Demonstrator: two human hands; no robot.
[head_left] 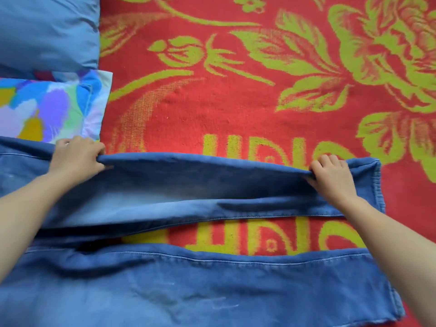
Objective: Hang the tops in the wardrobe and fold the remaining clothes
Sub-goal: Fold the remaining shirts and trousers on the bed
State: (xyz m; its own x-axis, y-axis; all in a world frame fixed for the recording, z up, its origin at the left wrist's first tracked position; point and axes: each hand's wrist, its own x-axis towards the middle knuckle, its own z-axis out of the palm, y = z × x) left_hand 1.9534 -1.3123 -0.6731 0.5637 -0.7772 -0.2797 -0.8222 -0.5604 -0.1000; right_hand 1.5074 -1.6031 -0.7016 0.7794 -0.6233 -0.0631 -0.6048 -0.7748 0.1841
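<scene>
At the far left, a plain blue pillow (pixel 47 31) and a bright patterned pillow (pixel 47 107) lay at the edge of the red flowered blanket (pixel 236 102), out of the way of the work. Just below them my left hand (pixel 77 159) gripped the far edge of the jeans (pixel 188 192), fingers curled tight round the cloth near the thigh end. The jeans lay spread sideways across the blanket, both legs running off to the right with a strip of red showing between them. Near the hem my right hand (pixel 330 178) clamped that same edge likewise. I judged the grips were set well apart so the far leg would lift evenly and fold onto the near one.
</scene>
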